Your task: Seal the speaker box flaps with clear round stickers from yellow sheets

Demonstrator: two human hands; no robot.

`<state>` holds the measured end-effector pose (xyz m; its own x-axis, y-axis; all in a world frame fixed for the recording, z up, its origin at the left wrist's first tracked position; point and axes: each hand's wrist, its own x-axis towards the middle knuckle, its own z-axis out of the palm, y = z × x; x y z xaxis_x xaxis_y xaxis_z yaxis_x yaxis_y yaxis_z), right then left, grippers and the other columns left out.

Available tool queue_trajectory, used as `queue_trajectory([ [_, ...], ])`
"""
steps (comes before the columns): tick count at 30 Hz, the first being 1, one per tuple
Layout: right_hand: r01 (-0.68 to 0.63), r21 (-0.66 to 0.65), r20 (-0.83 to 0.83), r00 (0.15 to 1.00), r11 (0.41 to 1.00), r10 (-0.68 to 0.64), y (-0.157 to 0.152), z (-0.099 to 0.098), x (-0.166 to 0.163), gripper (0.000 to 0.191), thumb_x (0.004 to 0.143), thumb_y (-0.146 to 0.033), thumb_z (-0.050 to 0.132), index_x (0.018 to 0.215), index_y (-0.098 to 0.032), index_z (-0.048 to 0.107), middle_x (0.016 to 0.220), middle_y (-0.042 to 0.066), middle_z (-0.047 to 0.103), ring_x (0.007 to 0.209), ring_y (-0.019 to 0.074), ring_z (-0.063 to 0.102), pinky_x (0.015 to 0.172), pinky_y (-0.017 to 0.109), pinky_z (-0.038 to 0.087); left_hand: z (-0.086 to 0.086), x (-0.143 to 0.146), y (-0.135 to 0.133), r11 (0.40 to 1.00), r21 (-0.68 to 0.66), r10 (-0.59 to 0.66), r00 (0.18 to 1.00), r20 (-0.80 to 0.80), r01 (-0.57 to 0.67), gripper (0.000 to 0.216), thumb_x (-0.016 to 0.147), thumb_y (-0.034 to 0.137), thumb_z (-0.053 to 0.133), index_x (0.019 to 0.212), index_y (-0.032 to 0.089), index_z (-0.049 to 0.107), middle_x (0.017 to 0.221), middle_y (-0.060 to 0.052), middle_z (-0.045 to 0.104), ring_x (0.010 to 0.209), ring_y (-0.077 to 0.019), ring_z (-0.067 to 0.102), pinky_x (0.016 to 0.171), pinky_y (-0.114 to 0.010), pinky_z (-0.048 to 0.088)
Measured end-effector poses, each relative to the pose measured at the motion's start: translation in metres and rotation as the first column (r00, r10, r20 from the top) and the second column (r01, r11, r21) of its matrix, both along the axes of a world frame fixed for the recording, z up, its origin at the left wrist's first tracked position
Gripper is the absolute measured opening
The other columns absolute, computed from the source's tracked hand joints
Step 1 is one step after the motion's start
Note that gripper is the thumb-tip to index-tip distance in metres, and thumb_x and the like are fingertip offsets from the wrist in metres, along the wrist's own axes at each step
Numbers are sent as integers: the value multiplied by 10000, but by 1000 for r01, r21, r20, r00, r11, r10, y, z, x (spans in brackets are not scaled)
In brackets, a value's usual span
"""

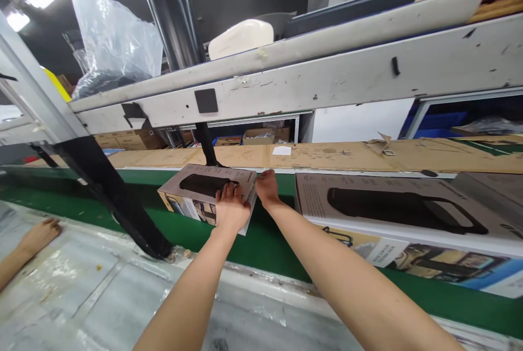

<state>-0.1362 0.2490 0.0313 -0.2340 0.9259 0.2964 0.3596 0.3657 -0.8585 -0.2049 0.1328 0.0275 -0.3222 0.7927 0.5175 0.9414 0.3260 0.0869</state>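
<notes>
- Along the green belt [269, 255], I cannot tell whether it is running; if it is, one carton could be driven into the other. Bare green lies in front of my hands, up to the pale near edge.
- White beam [286, 92] overhead: a high lift could knock knuckles against it, though open space lies beneath.
- Plastic-covered bench [102, 299], near side: another person's hand [43, 235] is at far left, so a wide leftward swing could crowd it.
- Black-wrapped post [110, 193]: it slants down left of the smaller-looking carton; pushing that way risks a jam.
- Right carton [368, 209]: its end stands near my right wrist, leaving a narrow green gap for withdrawing.
- Left carton [204, 186]: it lies flat on the belt between post and right carton; one-sided pressure could skew it.
- My grip: the left hand [231, 206] lays its fingers over the top, not closed round it; the right hand [267, 190] curls at the right end, and I cannot tell whether it pinches anything.
</notes>
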Motion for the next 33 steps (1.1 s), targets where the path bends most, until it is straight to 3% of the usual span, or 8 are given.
queue_trajectory([
  [4,-204,110,238,956,973,173,-29,-2,17,502,934,-55,468,1397,-209,585,1550,121,496,1480,291,361,1199,526,324,7,-1,-3,998,-63,23,1000,-17,-24,562,859,216,569,1410,118,616,1476,-205,570,1401,-346,514,1182,-545,391],
  [8,-394,17,464,817,919,342,-73,-16,46,731,781,49,484,1482,-154,537,1576,172,468,1548,352,248,1217,694,176,23,1,-8,982,-190,-2,999,-40,-6,623,914,247,535,1533,302,501,1504,-166,540,1400,-353,498,1151,-563,395],
  [13,-553,-41,512,704,832,492,-125,-20,138,786,760,91,452,1503,-155,528,1656,122,350,1561,256,243,1274,488,239,36,-1,-10,949,-315,27,1000,2,-25,582,935,297,548,1509,387,514,1573,-121,467,1437,-345,450,1174,-557,365],
  [15,-604,45,484,710,796,511,-149,-19,195,689,829,70,410,1463,-150,568,1572,131,480,1483,233,393,1227,428,347,40,-6,-9,945,-326,7,999,39,6,444,953,318,548,1376,396,653,1597,-72,452,1476,-335,404,1204,-558,325],
  [22,-388,86,553,785,918,280,-241,-43,353,329,1012,-101,406,1084,-203,710,1048,115,667,968,267,635,796,391,553,34,32,-50,931,-163,-332,943,-1,327,179,860,215,620,902,251,790,1523,-61,535,1502,-406,336,1199,-746,148],
  [25,-372,159,611,764,914,205,-261,-54,367,273,1017,-120,453,910,-201,691,1027,118,652,885,264,607,727,385,523,1,87,-106,758,-92,-626,760,174,645,217,939,266,552,1027,261,751,1351,-97,655,1328,-294,546,1188,-590,358],
  [28,-373,208,654,741,904,155,-263,-55,350,241,975,-68,522,798,-180,642,929,103,624,841,259,584,719,384,500,-34,132,-157,588,-260,-613,631,474,766,457,891,350,698,1333,270,615,1450,-110,587,1373,-327,505,1184,-612,362],
  [33,-552,81,640,667,830,381,-246,-47,299,269,850,86,535,887,-156,646,937,62,598,841,212,592,720,307,484,-51,147,-177,608,-277,-469,619,630,744,788,788,290,827,1469,236,435,1533,-139,489,1466,-327,394,1259,-622,236],
])
